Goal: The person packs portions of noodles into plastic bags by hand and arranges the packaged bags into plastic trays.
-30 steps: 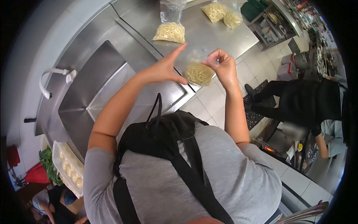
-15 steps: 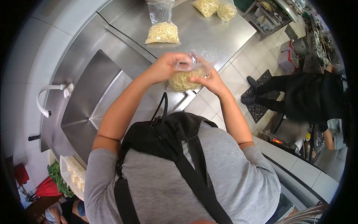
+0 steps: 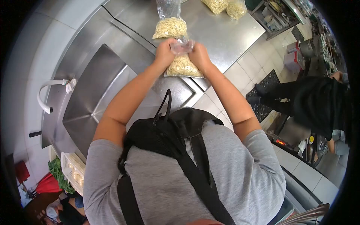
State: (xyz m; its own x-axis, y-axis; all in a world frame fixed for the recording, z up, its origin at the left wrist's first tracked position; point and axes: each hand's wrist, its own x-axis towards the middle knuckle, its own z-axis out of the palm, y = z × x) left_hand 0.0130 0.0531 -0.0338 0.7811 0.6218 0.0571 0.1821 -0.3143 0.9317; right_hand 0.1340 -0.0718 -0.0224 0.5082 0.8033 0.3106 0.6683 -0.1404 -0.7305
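A clear plastic bag of pale yellow noodles [image 3: 183, 67] sits at the near edge of the steel counter [image 3: 225, 41]. My left hand [image 3: 165, 53] grips one side of the bag's upper part, and my right hand [image 3: 199, 56] grips the other. Between them the clear plastic is spread wide and bunched. Some fingertips are hidden behind the plastic. Just beyond my hands lies another bag of noodles [image 3: 170, 28], its loose top stretched away from me.
More bagged noodles [image 3: 235, 9] lie at the counter's far side. To the left is a steel sink [image 3: 93, 86] with a white faucet [image 3: 45, 93]. A white basket [image 3: 71, 163] stands lower left. A person in black [image 3: 311, 101] stands on the right near cooking equipment.
My right hand has shifted from the noodle-filled part up to the bag's top. Both hands have moved slightly away from me, and the noodles now hang below them, nearer the counter edge.
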